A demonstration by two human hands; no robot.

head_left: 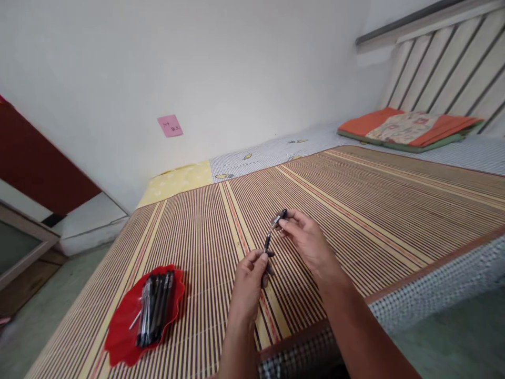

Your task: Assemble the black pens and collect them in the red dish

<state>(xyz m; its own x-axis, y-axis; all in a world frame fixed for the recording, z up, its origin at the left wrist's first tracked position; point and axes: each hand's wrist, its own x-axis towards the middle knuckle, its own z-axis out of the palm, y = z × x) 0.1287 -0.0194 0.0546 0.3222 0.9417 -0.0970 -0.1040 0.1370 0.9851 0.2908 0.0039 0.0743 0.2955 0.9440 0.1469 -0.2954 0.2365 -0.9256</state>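
Pinched in my left hand [252, 271] is a black pen [267, 242], its tip end pointing up and away from me. My right hand [302, 231] grips a dark pen cap [279, 217] between thumb and fingers, just above the pen's tip. Cap and pen are very close; I cannot tell whether they touch. Both hands are over the striped mat [205, 252]. To the left, a red scalloped plate [122, 321] bears several black pens [155, 308] lying side by side, with a thin white stick [134, 320] beside them.
A folded orange and green cloth [453, 129] lies at the far right by a slatted headboard [445, 58]. A pink note [170, 126] is stuck on the white wall [236, 68]. The bed's front edge runs beneath my forearms.
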